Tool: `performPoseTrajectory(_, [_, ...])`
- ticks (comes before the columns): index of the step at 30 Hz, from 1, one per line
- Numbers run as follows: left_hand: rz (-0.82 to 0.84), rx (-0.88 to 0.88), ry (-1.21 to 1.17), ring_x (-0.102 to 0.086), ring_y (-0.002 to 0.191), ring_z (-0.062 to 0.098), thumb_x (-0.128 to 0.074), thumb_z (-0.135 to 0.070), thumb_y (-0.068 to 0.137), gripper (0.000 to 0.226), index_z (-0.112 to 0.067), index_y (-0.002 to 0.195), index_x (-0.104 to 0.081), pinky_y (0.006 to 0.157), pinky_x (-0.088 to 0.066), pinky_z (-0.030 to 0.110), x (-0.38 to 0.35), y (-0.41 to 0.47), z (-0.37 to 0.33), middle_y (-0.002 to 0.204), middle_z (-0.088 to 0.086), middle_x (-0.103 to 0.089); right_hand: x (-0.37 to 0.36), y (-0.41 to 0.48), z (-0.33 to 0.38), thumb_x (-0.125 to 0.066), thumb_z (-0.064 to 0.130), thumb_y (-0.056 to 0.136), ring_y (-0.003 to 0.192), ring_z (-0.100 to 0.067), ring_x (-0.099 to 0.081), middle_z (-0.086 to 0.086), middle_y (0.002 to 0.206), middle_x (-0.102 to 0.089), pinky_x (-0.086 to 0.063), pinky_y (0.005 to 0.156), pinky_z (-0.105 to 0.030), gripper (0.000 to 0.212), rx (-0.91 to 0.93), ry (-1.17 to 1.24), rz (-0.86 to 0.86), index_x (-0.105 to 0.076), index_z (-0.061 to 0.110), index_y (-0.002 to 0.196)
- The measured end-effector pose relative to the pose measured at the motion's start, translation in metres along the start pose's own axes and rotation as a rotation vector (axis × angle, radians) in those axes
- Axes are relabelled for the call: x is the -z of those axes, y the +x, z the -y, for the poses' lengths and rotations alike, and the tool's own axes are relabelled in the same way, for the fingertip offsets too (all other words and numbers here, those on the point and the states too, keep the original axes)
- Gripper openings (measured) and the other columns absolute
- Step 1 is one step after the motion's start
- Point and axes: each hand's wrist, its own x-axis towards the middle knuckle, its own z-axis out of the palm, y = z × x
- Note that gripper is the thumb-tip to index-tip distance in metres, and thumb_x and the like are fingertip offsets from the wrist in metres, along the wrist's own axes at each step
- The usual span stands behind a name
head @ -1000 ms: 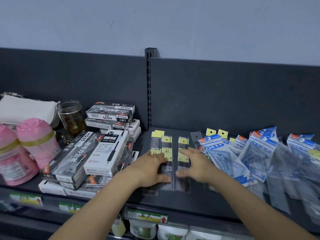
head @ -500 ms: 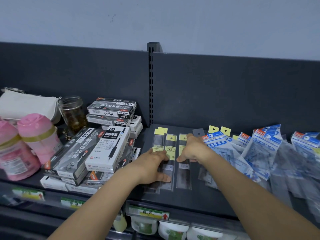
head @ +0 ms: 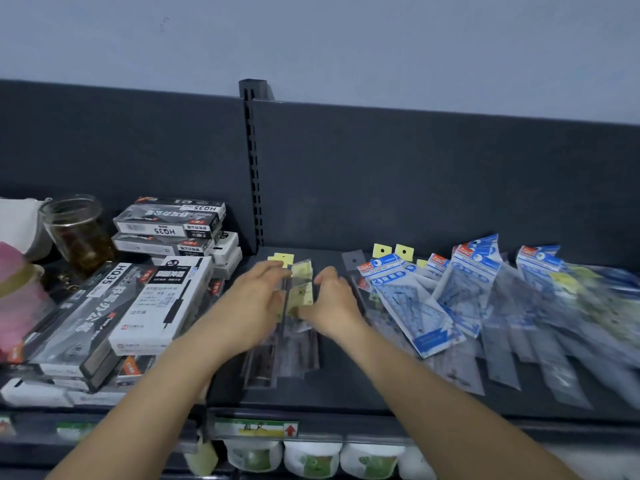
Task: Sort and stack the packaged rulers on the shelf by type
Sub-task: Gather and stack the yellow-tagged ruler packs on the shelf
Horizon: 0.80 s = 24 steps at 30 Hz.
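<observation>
Several long clear ruler packs with yellow labels (head: 302, 289) lie bunched together in the middle of the dark shelf (head: 346, 393). My left hand (head: 252, 299) presses on their left side and my right hand (head: 332, 303) on their right side, squeezing them into one pile. Both hands are slightly blurred. To the right, blue-headed packs of set squares (head: 412, 306) fan out over more clear ruler sleeves (head: 554, 358). Two yellow hang tabs (head: 393, 251) stick up behind them.
Stacked black and white pen boxes (head: 145, 306) fill the shelf to the left, with a glass jar (head: 78, 230) and pink containers (head: 20, 299) beyond. A slotted upright post (head: 252, 161) divides the dark back panel. Price labels (head: 256, 429) line the shelf's front edge.
The separate ruler packs have been pushed together into one pile. My left hand moved right and farther back, my right hand came in against it from the other side.
</observation>
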Motion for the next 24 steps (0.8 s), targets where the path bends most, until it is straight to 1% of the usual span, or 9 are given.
performPoseTrajectory(1, [0.012,-0.012,0.012,-0.029,0.139,0.017,-0.045,-0.016,0.098,0.042,-0.015,0.14,-0.043,0.113,-0.016,0.023,0.001,0.002,-0.002,0.151,-0.002,-0.029,0.001,-0.004,-0.003,-0.075,0.027,0.078,0.103,-0.028,-0.057,-0.007,0.115,-0.052,-0.045,0.076,-0.034,0.051,0.031,-0.118,-0.024,-0.044,0.013,0.117])
performPoseTrajectory(3, [0.061,-0.025,0.036,-0.029,0.139,0.017,-0.048,-0.022,0.097,0.041,-0.02,0.138,-0.047,0.115,-0.02,0.028,-0.002,0.007,-0.004,0.151,-0.005,-0.03,0.013,-0.009,-0.01,-0.069,0.037,0.083,0.107,-0.027,-0.056,-0.005,0.116,-0.053,-0.044,0.079,-0.036,0.045,0.086,-0.232,-0.099,-0.048,0.016,0.116])
performPoseTrajectory(5, [0.107,-0.033,0.065,-0.03,0.139,0.017,-0.053,-0.026,0.095,0.041,-0.022,0.136,-0.049,0.116,-0.024,0.033,-0.009,0.011,-0.006,0.15,-0.005,-0.032,0.034,-0.012,-0.019,-0.065,0.04,0.085,0.109,-0.024,-0.054,-0.001,0.117,-0.054,-0.044,0.082,-0.034,0.037,0.099,-0.253,-0.148,-0.052,0.019,0.113])
performPoseTrajectory(7, [0.143,-0.06,0.082,-0.031,0.138,0.017,-0.057,-0.031,0.093,0.043,-0.025,0.135,-0.05,0.114,-0.028,0.038,-0.018,0.014,-0.011,0.151,-0.006,-0.033,0.056,-0.013,-0.032,-0.064,0.036,0.085,0.11,-0.022,-0.053,0.0,0.118,-0.052,-0.043,0.085,-0.034,0.032,0.084,-0.243,-0.173,-0.056,0.02,0.111])
performPoseTrajectory(10, [0.184,-0.141,0.095,-0.031,0.138,0.015,-0.057,-0.037,0.092,0.046,-0.026,0.135,-0.049,0.114,-0.027,0.032,-0.03,0.02,-0.027,0.151,-0.009,-0.031,0.09,-0.016,-0.059,-0.065,0.027,0.083,0.109,-0.023,-0.052,-0.004,0.117,-0.052,-0.044,0.087,-0.032,0.028,0.039,-0.252,-0.222,-0.061,0.018,0.11])
performPoseTrajectory(12, [0.202,-0.198,0.109,-0.032,0.137,0.016,-0.058,-0.038,0.091,0.047,-0.026,0.136,-0.049,0.114,-0.026,0.029,-0.036,0.024,-0.039,0.15,-0.009,-0.032,0.108,-0.02,-0.078,-0.067,0.026,0.083,0.108,-0.024,-0.053,-0.006,0.115,-0.053,-0.043,0.088,-0.032,0.03,-0.004,-0.291,-0.234,-0.062,0.017,0.111])
performPoseTrajectory(16, [0.23,-0.284,0.119,-0.034,0.136,0.017,-0.058,-0.039,0.09,0.048,-0.03,0.137,-0.047,0.113,-0.029,0.034,-0.046,0.031,-0.062,0.15,-0.008,-0.033,0.133,-0.031,-0.109,-0.07,0.027,0.08,0.109,-0.024,-0.054,-0.008,0.117,-0.057,-0.042,0.09,-0.03,0.036,-0.06,-0.294,-0.249,-0.063,0.016,0.113])
performPoseTrajectory(20, [0.257,-0.294,0.16,-0.028,0.139,0.014,-0.056,-0.042,0.091,0.052,-0.033,0.14,-0.041,0.113,-0.028,0.036,-0.056,0.036,-0.089,0.152,-0.012,-0.03,0.155,-0.044,-0.134,-0.069,0.026,0.081,0.111,-0.024,-0.054,-0.008,0.121,-0.057,-0.04,0.091,-0.027,0.039,-0.064,-0.301,-0.244,-0.061,0.015,0.118])
performPoseTrajectory(24, [0.21,-0.291,0.18,-0.03,0.137,0.01,-0.055,-0.043,0.092,0.05,-0.034,0.139,-0.042,0.112,-0.029,0.031,-0.07,0.04,-0.122,0.149,-0.014,-0.034,0.182,-0.053,-0.163,-0.069,0.025,0.082,0.111,-0.02,-0.055,-0.005,0.122,-0.058,-0.042,0.091,-0.027,0.04,-0.046,-0.274,-0.236,-0.06,0.015,0.119])
